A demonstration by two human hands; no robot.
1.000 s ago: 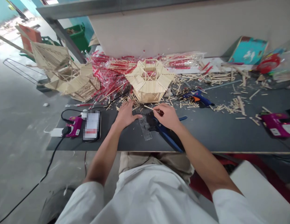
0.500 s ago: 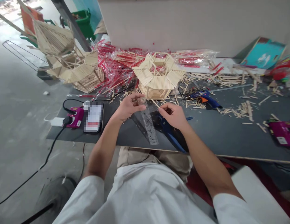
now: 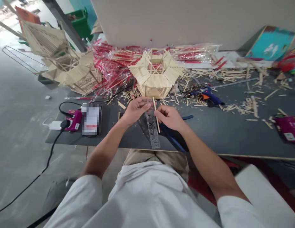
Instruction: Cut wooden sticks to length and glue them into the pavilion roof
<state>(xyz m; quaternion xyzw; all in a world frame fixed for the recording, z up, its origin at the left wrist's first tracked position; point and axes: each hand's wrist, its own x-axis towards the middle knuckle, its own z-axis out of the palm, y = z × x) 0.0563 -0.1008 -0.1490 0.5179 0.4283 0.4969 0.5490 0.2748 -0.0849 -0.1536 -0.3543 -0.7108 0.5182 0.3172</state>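
Observation:
My left hand (image 3: 137,110) is closed on the upper end of a clear plastic ruler (image 3: 153,134), which slants toward the table's front edge. Between the fingers of my right hand (image 3: 168,117) is a thin wooden stick (image 3: 158,125), lying along the ruler's right side. Under my right wrist and forearm lies a tool with dark blue handles (image 3: 172,139), mostly hidden. Just beyond my hands stands a six-sided model built of wooden sticks (image 3: 159,79), with a flared roof and an open top.
A blue glue gun (image 3: 211,96) lies to the right among loose stick pieces (image 3: 244,107). At left are a phone (image 3: 92,120), a purple power strip (image 3: 73,119) and a larger stick model (image 3: 76,71). Red-and-clear plastic packets (image 3: 109,63) line the wall.
The stick has turned from slanting across above the ruler to lying lengthwise beside it. My right hand has come closer to my left, and the view has shifted slightly.

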